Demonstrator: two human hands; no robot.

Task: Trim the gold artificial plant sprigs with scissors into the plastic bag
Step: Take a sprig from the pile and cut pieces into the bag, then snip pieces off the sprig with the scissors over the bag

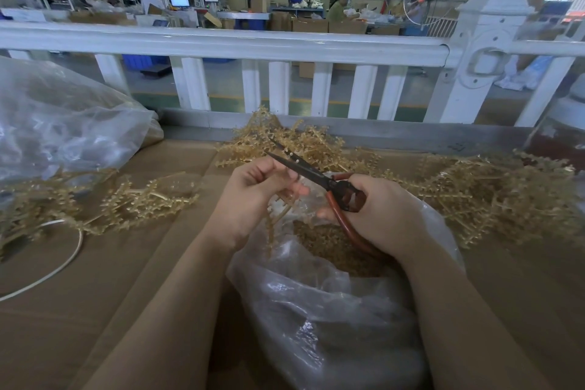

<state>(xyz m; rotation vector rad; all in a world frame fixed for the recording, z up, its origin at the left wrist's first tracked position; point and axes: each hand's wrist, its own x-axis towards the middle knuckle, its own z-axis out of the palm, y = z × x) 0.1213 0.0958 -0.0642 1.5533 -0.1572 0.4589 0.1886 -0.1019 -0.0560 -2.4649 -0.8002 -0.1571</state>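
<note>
A gold artificial plant sprig (278, 215) hangs from the left hand (253, 196), fingers curled round its stem, above the open clear plastic bag (332, 301) of gold trimmings. The right hand (383, 215) grips red-handled, dark-bladed scissors (316, 174), blades apart beside the left fingers. More gold sprigs (493, 193) lie heaped across the brown cardboard-covered tabletop (95, 279).

Gold sprigs (493, 187), red-brown-handled scissors (319, 179) with dark blades, a clear plastic bag (332, 310), a white railing (221, 41).
</note>
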